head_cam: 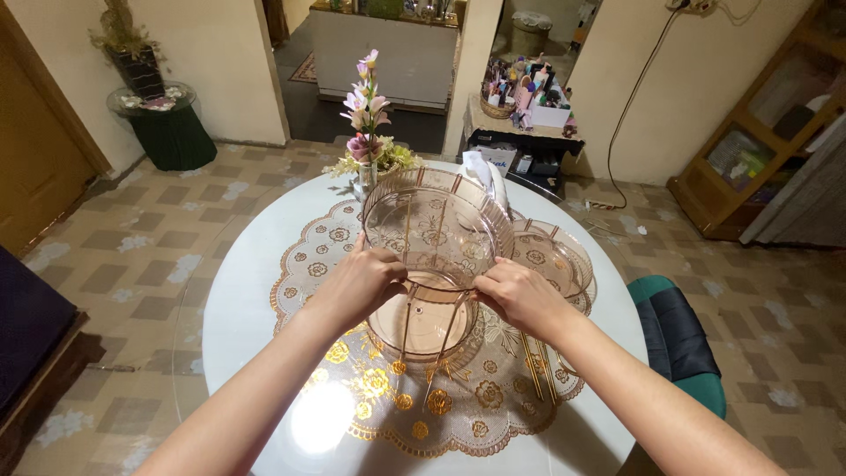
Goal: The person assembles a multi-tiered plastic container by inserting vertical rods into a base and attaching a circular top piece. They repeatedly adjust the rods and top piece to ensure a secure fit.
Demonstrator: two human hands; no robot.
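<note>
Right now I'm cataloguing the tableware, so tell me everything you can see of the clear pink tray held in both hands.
The clear pink tray is round, see-through, plastic-looking, with a patterned floor and a raised ribbed rim. It is tilted up toward the camera above the white round table. The left hand and right hand grip its near rim. Thin gold rods run beneath it to a similar tray below.

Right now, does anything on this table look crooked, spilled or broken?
Nothing is spilled or visibly broken. The one thing askew is the clear pink tray: both hands, left and right, hold it tipped up on edge above a second tray. A third lies flat beside it.
</note>
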